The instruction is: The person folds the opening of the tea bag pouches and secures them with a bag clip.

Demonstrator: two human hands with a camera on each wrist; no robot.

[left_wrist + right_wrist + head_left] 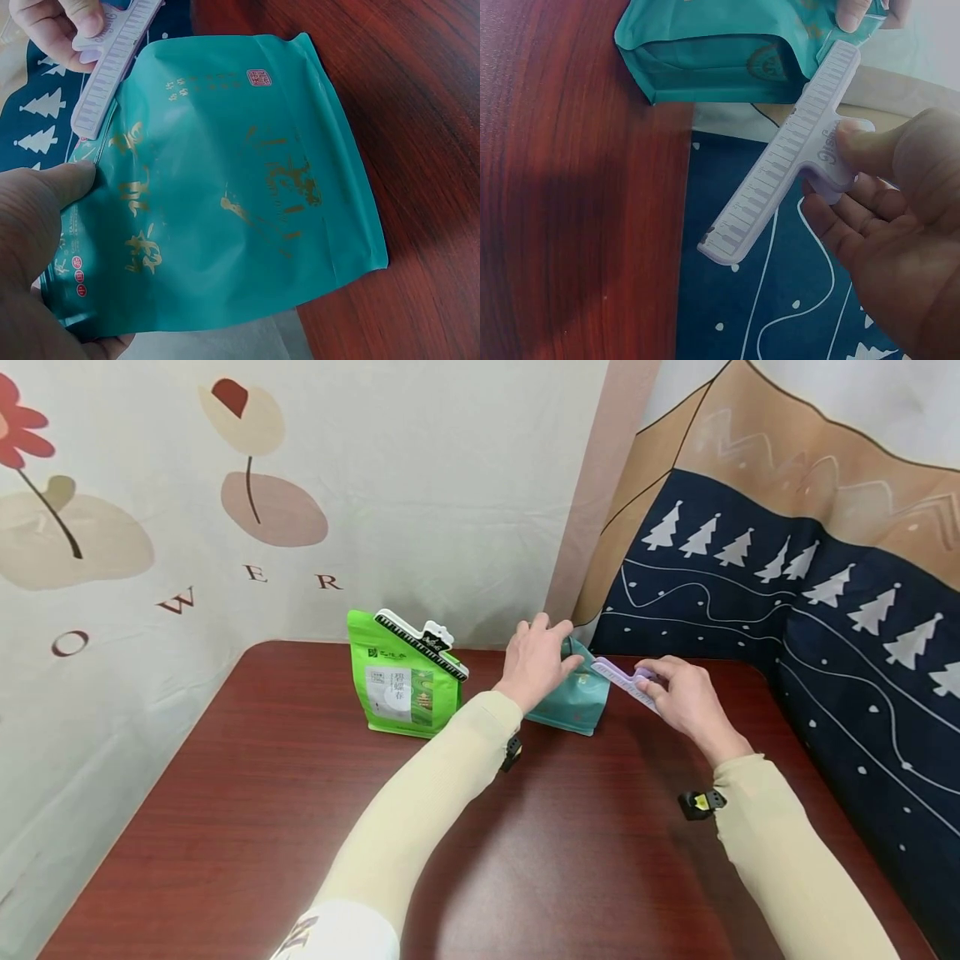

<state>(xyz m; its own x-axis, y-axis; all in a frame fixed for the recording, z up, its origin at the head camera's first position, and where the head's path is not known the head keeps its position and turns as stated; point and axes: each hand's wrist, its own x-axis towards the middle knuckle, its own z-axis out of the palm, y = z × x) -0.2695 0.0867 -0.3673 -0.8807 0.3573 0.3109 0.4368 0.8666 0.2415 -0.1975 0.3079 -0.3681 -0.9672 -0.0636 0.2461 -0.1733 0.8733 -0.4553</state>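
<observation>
My left hand (536,664) grips the folded top of a teal tea bag (576,703), the thumb pressing on its front in the left wrist view. Gold characters and a small red seal mark the teal bag (225,187). In my right hand (686,697) is a lilac sealing clip (780,161) printed with piano keys, its handles pinched between thumb and fingers. One end of the clip (112,75) lies at the bag's top corner, close to my left thumb. Whether its jaws straddle the bag's edge I cannot tell.
To the left stands a bright green tea bag (360,677), with a black-and-white clip (423,643) slanting across its top. Both bags are near the back of the dark red wooden table (300,827). Printed cloths (450,510) hang behind and at the right.
</observation>
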